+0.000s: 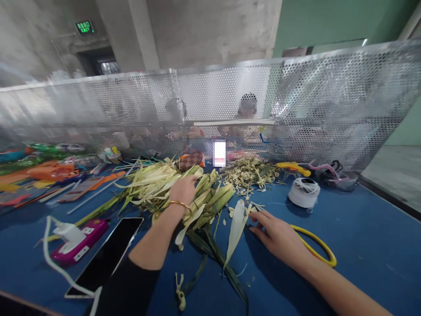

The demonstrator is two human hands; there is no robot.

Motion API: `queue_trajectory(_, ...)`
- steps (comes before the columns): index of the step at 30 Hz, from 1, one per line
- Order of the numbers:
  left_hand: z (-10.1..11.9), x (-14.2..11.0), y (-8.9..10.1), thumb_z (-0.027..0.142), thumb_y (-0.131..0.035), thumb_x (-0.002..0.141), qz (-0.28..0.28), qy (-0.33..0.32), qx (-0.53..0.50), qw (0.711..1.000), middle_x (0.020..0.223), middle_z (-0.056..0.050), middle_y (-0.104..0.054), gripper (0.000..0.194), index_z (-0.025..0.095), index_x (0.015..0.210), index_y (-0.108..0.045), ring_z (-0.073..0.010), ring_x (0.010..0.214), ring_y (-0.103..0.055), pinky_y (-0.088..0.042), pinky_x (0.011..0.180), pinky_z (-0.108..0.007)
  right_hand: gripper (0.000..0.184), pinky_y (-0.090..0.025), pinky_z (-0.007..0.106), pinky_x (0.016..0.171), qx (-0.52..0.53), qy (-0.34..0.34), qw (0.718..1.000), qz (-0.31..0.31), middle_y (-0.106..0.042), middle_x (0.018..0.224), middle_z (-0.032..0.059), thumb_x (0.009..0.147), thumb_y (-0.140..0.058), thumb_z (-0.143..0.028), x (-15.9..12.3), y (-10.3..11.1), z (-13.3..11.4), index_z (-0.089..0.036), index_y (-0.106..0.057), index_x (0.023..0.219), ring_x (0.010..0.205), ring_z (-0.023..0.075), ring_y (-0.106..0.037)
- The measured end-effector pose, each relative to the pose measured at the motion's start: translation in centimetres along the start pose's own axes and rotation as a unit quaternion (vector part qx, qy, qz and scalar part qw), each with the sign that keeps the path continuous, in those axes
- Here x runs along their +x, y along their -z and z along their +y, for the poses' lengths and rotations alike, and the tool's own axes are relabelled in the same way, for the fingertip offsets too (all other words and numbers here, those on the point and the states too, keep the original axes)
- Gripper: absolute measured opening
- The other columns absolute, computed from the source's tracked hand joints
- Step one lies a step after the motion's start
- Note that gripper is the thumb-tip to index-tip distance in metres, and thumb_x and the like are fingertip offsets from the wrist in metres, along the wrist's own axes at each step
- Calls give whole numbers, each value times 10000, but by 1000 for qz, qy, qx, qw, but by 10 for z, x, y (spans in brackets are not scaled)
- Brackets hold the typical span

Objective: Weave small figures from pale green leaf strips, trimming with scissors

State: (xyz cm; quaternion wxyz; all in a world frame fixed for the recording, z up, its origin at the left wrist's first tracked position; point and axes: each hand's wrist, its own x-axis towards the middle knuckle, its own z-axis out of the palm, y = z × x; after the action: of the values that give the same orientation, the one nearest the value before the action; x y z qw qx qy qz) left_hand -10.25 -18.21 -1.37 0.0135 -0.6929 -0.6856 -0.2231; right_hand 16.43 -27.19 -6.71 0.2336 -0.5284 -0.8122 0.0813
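Observation:
My left hand, with a gold bangle at the wrist, reaches into a heap of pale green and cream corn husks. Its fingers point away from me and are mostly hidden, so their grip does not show. To the right, my right hand hovers low over the blue table, thumb and fingers apart. Its fingertips are beside a single pale husk and some small scraps. Dark green leaves trail from the heap toward me. A small knotted husk piece lies near the front.
Behind stand shredded husk strips and a perforated screen, with people beyond it. A white string roll, yellow ring and yellow-handled tool lie right. A phone and purple power strip lie left.

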Motion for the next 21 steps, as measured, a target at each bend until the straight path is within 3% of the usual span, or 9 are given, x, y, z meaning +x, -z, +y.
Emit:
queue_trajectory(3,-25,11,11,200,-367,870,35,35,47,998,1067,-95,-676,356,187,1031,-684,-276,955,-602,-435,770,-340,218,-462,308,618,-12,7,1000,-4,-652,1007,73,860,-462,-236,0,0,0,-241,-584,1040,739,204,-639)
queue_trajectory(5,-32,14,8,216,-444,839,22,31,69,997,962,-86,-693,280,192,870,-721,-272,908,-608,-437,754,-333,220,-470,320,656,-24,6,1000,-14,-654,1013,73,865,-460,-232,0,0,1,-237,-579,1049,788,216,-645)
queue_trajectory(7,-32,15,-2,271,-536,797,17,17,86,996,916,-105,-683,205,192,746,-718,-290,939,-592,-432,794,-354,221,-475,329,693,-34,6,999,-27,-651,1030,76,874,-451,-228,1,-1,2,-236,-572,1058,822,219,-644)
queue_trajectory(10,-26,14,-17,250,-612,732,25,4,96,995,977,-151,-653,124,167,718,-704,-327,1032,-553,-403,878,-401,226,-483,341,712,-39,9,999,-36,-646,1033,83,879,-446,-226,1,-1,3,-226,-570,1068,846,226,-642)
queue_trajectory(14,-24,14,-19,173,-549,749,38,19,70,997,982,-181,-647,133,138,719,-673,-330,1033,-565,-413,867,-405,242,-489,343,721,-38,22,999,-26,-649,1011,83,871,-455,-209,0,-2,3,-225,-578,1078,862,229,-641)
queue_trajectory(19,-18,15,4,270,-451,847,77,63,-14,995,902,-111,-690,216,159,926,-619,-229,824,-641,-471,715,-319,222,-486,340,704,-38,28,999,-23,-653,1002,83,874,-460,-223,0,-2,4,-219,-580,1061,851,232,-644)
queue_trajectory(20,-12,12,9,282,-418,869,87,58,-51,993,880,-75,-698,234,171,963,-601,-179,764,-645,-472,692,-276,213,-483,331,685,-37,26,999,-18,-655,998,78,878,-461,-233,0,-2,4,-223,-578,1056,830,227,-647)
queue_trajectory(21,-5,8,13,286,-424,868,104,42,-160,981,870,-59,-701,231,170,971,-595,-150,702,-638,-469,658,-251,206,-479,320,667,-32,24,999,-7,-657,987,71,883,-457,-240,0,-2,4,-228,-576,1051,808,218,-649)
